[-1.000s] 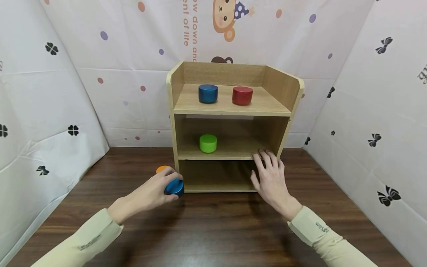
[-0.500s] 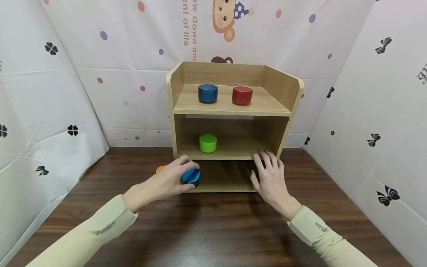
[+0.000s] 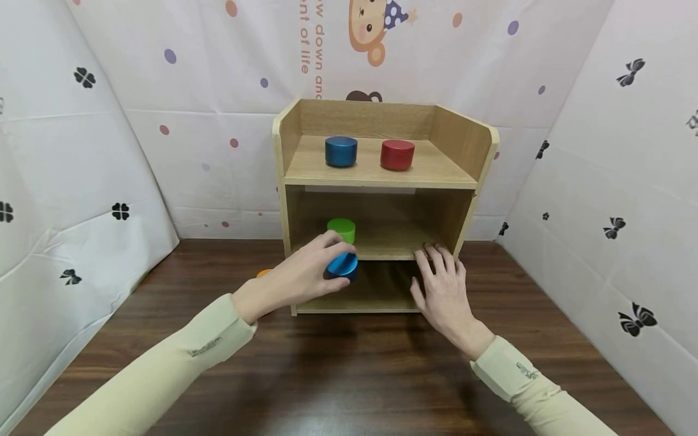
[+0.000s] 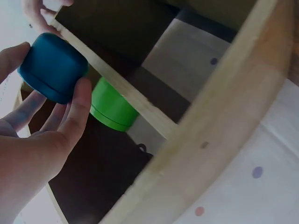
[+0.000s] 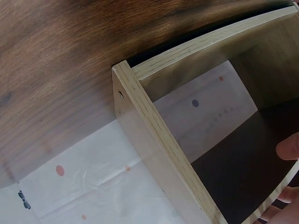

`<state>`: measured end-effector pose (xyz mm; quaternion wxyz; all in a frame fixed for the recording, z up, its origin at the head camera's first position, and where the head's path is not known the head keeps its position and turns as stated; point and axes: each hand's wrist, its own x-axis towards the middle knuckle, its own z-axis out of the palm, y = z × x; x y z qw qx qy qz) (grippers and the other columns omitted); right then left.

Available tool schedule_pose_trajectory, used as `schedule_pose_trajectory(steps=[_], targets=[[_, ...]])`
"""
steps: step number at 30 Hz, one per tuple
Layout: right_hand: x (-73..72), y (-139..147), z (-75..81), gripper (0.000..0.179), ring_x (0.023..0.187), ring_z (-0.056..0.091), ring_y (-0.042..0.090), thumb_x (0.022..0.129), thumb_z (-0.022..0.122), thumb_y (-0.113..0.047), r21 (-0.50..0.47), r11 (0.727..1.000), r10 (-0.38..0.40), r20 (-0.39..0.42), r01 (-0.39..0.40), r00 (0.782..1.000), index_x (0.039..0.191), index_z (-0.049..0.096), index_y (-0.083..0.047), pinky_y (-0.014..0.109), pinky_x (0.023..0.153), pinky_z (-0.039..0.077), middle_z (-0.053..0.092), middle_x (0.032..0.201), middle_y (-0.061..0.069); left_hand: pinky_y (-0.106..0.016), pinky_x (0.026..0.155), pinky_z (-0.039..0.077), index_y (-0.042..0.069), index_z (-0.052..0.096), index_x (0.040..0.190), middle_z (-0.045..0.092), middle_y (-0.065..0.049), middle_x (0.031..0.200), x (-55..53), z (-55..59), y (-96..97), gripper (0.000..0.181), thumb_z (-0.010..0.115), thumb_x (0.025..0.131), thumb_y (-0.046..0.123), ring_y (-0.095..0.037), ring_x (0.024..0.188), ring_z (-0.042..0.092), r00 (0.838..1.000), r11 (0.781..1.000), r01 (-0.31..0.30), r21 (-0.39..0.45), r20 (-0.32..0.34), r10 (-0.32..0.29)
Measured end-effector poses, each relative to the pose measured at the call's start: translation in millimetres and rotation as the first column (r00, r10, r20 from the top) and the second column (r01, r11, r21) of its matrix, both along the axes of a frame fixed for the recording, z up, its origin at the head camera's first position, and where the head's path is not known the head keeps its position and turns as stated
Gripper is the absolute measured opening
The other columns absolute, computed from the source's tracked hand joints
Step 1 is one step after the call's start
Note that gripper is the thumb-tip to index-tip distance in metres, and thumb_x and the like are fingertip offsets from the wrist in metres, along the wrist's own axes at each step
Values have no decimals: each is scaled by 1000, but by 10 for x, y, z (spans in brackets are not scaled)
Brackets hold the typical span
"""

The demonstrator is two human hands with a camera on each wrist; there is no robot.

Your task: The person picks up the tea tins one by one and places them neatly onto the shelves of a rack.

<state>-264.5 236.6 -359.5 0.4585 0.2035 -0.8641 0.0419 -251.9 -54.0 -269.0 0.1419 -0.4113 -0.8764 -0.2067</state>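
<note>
My left hand (image 3: 305, 269) pinches a blue round tin (image 3: 345, 266) between thumb and fingers, in front of the middle board of a wooden shelf unit (image 3: 376, 182). In the left wrist view this blue tin (image 4: 52, 67) is held off the board. A green round tin (image 3: 342, 227) stands behind it on the middle level, its lower part covered by the hand and blue tin. My right hand (image 3: 444, 300) grips the middle board's front edge near the right side; in the right wrist view its thumb (image 5: 288, 147) and fingers lie on opposite sides of that board.
Another blue tin (image 3: 340, 152) and a red tin (image 3: 397, 155) stand on the top level. An orange thing (image 3: 264, 273) on the dark wooden table (image 3: 349, 375) is mostly hidden behind my left wrist. Printed white cloth (image 3: 218, 163) surrounds the table at back and sides.
My left hand has carried the blue tin right and upward, from beside the unit's left foot to the front of the middle board. The right hand keeps its place.
</note>
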Motion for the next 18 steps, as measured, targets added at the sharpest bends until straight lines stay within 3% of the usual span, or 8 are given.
schedule_pose_trajectory(steps=[7, 18], targets=[[-6, 0, -10, 53, 122, 46, 41, 80, 64, -18, -7, 1000, 8, -6, -8, 1000, 130, 54, -5, 64, 89, 38, 53, 130, 21, -35, 93, 52, 12, 56, 130, 51, -9, 125, -56, 75, 211, 48, 71, 87, 27, -20, 109, 54, 1000, 1000, -19, 12, -16, 19], [14, 2, 0, 55, 124, 44, 39, 80, 64, -19, 0, 1000, -4, 36, 4, 999, 133, 52, -6, 63, 91, 37, 51, 134, 20, -37, 95, 51, 12, 55, 133, 51, -10, 127, -195, 120, 534, 50, 70, 88, 27, -22, 111, 53, 999, 997, -52, 55, 12, 51]])
